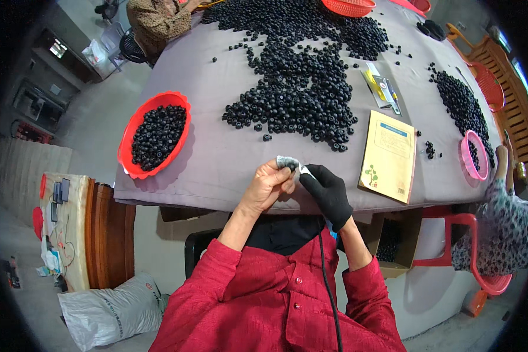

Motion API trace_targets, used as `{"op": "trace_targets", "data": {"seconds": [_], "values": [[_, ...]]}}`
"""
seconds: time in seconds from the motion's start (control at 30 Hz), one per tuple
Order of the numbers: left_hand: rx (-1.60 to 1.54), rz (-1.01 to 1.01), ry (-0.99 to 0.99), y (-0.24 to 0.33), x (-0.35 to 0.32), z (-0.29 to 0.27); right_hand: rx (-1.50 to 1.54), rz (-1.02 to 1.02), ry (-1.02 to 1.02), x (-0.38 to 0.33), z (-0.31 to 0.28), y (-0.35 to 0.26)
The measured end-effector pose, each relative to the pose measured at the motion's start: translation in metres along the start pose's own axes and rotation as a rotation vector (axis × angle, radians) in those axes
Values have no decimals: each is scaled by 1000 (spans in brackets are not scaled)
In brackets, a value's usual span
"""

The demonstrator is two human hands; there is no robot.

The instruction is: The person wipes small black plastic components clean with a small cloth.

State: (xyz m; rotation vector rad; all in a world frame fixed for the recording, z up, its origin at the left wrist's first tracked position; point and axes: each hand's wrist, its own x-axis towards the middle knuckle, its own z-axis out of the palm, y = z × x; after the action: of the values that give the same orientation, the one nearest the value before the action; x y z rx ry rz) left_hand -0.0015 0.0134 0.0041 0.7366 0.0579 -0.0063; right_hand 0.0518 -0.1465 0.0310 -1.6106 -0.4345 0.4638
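Head view, looking down, and both hands meet at the near edge of the worktop (217,170). The left hand (270,185), bare, is curled almost shut, thumb and fingers pinching a small black ring (290,167) wrapped in a scrap of pale cloth (285,161). The right hand (328,190), in a black glove, is closed too, its fingertips nipping a white bit just beside the ring; whether that is more cloth or a small tool, I cannot tell. The two hands are touching, or near enough.

My read: one ring is being wiped or trimmed right now, piece by piece. The next move looks to call for a firm pinch from the left hand while the right works round the rim, then a short reach to drop it clear.

Containers now. A red basket (128,138) to the left holds a good heap of black rings, roughly half full. A pink bowl (467,159) on the right holds only a few. Another red basket (349,7) sits at the far edge, contents unclear. The big loose pile (299,88) spreads across the middle of the worktop, with a smaller pile (460,102) to the right. A yellow booklet (388,154) lies near the right hand.
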Motion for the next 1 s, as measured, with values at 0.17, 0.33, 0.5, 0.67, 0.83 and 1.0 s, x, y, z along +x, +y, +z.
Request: {"op": "trace_targets", "data": {"seconds": [0.17, 0.33, 0.5, 0.67, 0.83, 1.0], "values": [[517, 273, 330, 76, -40, 4, -14, 40, -15, 0, 0, 1], [869, 616, 662, 171, -69, -39, 7, -5, -17, 2, -3, 3], [1129, 758, 791, 180, -69, -59, 1, 30, -13, 3, -2, 0], [1355, 605, 644, 118, -36, -31, -15, 36, -13, 1, -2, -1], [1319, 426, 428, 65, 15, -28, 5, 33, -8, 0, -1, -1], [1626, 393, 438, 56, 49, -18, -3, 56, -31, 0, -1, -5]]}}
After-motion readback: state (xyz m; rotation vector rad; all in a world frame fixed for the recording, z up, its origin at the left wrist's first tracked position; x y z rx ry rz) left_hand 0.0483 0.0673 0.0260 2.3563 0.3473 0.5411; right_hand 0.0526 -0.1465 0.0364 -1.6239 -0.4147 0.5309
